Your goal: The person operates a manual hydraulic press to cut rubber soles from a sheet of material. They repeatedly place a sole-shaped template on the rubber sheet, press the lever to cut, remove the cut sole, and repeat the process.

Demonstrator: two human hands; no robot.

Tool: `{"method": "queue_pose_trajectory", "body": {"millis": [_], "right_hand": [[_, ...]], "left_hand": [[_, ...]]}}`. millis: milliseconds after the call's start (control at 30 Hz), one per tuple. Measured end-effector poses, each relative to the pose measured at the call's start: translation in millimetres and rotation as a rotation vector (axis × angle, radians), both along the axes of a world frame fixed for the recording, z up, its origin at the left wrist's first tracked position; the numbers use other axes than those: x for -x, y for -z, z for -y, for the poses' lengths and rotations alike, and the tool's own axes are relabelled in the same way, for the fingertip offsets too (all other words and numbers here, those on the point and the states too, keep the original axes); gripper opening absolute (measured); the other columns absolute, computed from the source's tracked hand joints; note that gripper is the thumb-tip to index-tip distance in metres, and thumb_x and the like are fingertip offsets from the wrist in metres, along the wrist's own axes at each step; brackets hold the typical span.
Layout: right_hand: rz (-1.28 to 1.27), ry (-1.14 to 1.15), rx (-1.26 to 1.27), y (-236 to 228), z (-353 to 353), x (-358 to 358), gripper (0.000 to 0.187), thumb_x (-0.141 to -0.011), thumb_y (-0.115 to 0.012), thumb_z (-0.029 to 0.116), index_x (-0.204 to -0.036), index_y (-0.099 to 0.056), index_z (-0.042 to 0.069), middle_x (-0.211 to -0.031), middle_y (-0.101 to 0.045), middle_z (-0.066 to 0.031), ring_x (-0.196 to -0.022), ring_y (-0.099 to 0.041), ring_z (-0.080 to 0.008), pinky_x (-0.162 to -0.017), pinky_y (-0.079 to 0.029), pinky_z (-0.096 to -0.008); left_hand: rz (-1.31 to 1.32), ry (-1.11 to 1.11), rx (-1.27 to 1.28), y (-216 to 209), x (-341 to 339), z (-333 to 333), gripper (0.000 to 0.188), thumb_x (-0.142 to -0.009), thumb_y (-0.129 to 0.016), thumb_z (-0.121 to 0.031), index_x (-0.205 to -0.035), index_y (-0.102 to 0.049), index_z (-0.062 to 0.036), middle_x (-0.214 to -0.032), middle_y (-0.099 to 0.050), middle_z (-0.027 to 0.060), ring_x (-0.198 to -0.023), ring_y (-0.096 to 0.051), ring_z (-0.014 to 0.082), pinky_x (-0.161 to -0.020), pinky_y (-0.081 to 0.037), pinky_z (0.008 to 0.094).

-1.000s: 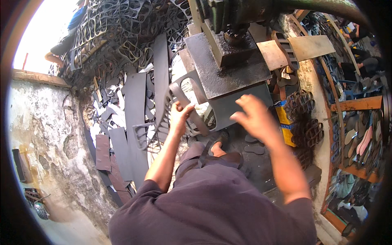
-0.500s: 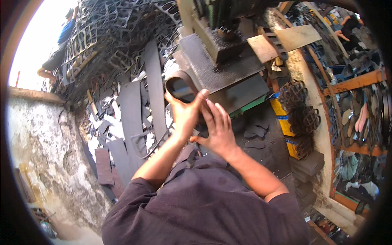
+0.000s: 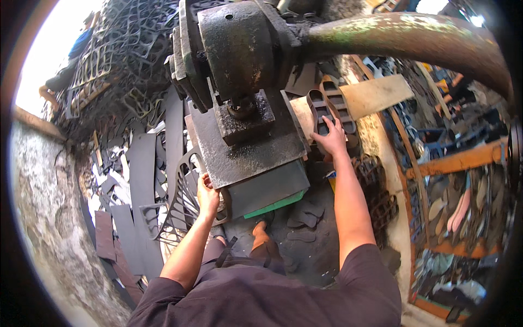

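Covered spots, and a curved green-brown pipe (image 3: 403, 35) cut off at the right rim
The left hand (image 3: 208, 198) hides part of the slotted black rubber-like sheet (image 3: 174, 185) it pinches; the right hand (image 3: 333, 143) covers the near end of a black, sole-shaped frame (image 3: 320, 102), its grip unclear. A square dark metal plate (image 3: 256, 163) hides the smooth dark board's (image 3: 267, 188) rear.

I'm watching through a head-worn fisheye aimed steeply down over a dark shirt (image 3: 272, 297), press (image 3: 242, 124) looming pretty close ahead.
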State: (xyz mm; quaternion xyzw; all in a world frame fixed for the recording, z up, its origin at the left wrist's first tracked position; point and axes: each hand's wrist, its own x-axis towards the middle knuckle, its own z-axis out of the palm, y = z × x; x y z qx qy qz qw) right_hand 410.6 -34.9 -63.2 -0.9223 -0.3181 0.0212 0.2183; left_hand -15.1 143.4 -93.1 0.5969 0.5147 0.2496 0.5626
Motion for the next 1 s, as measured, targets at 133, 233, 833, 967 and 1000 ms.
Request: {"method": "queue_pose_trajectory", "body": {"millis": [133, 233, 833, 967, 1000], "right_hand": [[-0.023, 0.178, -0.028, 27.1, -15.1, -101.5, 0.088, -0.078, -0.084, 0.052, -0.151, -0.052, 0.017, -0.144, -0.055, -0.0261, -0.132, -0.055, -0.0437, -0.111, -0.045, -0.0498], [0.029, 0.11, 0.202, 46.7, 56.8, -160.6, 0.086, -0.08, -0.081, 0.04, -0.155, -0.047, 0.016, -0.137, -0.061, -0.0297, -0.125, -0.061, -0.0442, -0.107, -0.049, -0.0494], [-0.349, -0.2, -0.383, -38.4, -66.0, 446.5, 0.036, -0.082, -0.084, 0.027, -0.103, -0.064, 0.005, -0.138, -0.056, -0.0297, -0.122, -0.058, -0.0433, -0.102, -0.049, -0.0483], [0.07, -0.195, -0.266, -3.7, -94.6, 448.3, 0.039, -0.082, -0.083, 0.026, -0.106, -0.06, 0.004, -0.136, -0.057, -0.028, -0.12, -0.057, -0.0432, -0.1, -0.049, -0.0503], [0.081, -0.191, -0.229, -1.8, -95.3, 446.3, 0.04, -0.082, -0.083, 0.026, -0.106, -0.06, 0.004, -0.136, -0.057, -0.028, -0.12, -0.057, -0.0432, -0.101, -0.049, -0.0502]], "left_hand": [[0.083, -0.135, 0.216, -8.8, 5.7, -8.3, 0.05, -0.095, -0.07, -0.005, -0.141, -0.05, -0.0018, -0.125, -0.064, 0.0104, -0.098, -0.067, 0.0157, -0.084, -0.056, 0.0322], [0.144, 0.006, 0.492, -26.2, 6.7, -29.8, 0.055, -0.1, -0.069, -0.02, -0.149, -0.048, -0.0025, -0.135, -0.06, 0.0095, -0.116, -0.061, 0.0182, -0.095, -0.056, 0.0416], [0.491, 0.044, 0.616, 8.6, 99.0, -70.5, 0.03, -0.098, -0.068, -0.007, -0.125, -0.067, 0.0065, -0.11, -0.074, 0.0126, -0.092, -0.073, 0.019, -0.083, -0.061, 0.0311], [0.489, -0.019, 0.594, 9.5, 90.0, -66.3, 0.026, -0.097, -0.067, -0.006, -0.121, -0.069, 0.0064, -0.108, -0.074, 0.0127, -0.09, -0.072, 0.0187, -0.08, -0.062, 0.0309], [0.461, -0.023, 0.576, 7.7, 86.3, -65.7, 0.026, -0.097, -0.067, -0.005, -0.12, -0.069, 0.0065, -0.107, -0.074, 0.0125, -0.09, -0.072, 0.0183, -0.079, -0.062, 0.031]]}}
